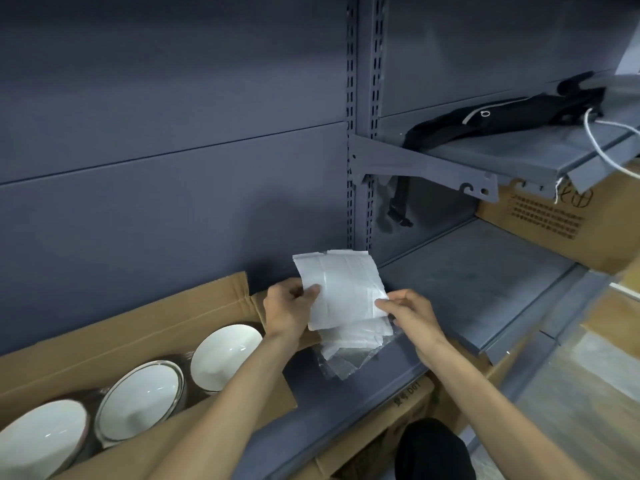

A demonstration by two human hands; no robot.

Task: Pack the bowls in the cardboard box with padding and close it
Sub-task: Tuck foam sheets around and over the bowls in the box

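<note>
Both hands pinch one white sheet of foam padding (341,289): the left hand (287,308) holds its left edge and the right hand (410,311) holds its right edge. The sheet stands tall, above more clear padding on the grey metal shelf (485,289). The open brown cardboard box (114,327) lies down and to the left, with three white round bowls (142,393) in a row. The left hand is nearer the box.

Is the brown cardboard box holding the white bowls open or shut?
Open: the brown cardboard box has its flaps up, and three white bowls show inside, uncovered.
</note>
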